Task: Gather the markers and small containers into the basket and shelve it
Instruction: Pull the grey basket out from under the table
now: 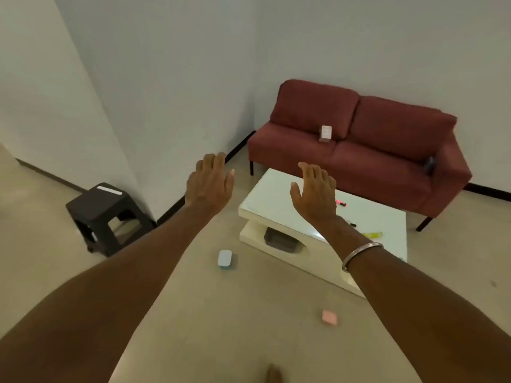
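Both arms reach forward, palms down. My left hand (210,182) hovers open over the floor left of the white coffee table (276,197). Above the tabletop, my right hand (315,189) is open and holds nothing. A pink marker (341,203), a dark marker (352,224) and a yellow-green marker (373,234) lie on the table. A dark grey basket (280,240) sits on the table's lower shelf. A light blue small container (224,258) and a pink small container (329,317) lie on the floor. Another small pink-white box (325,133) stands on the sofa seat.
A dark red two-seat sofa (373,150) stands behind the table against the wall, with a dark object (429,164) near its right arm. A black plastic stool (105,217) stands at the left by the wall corner. Beige floor spreads in front.
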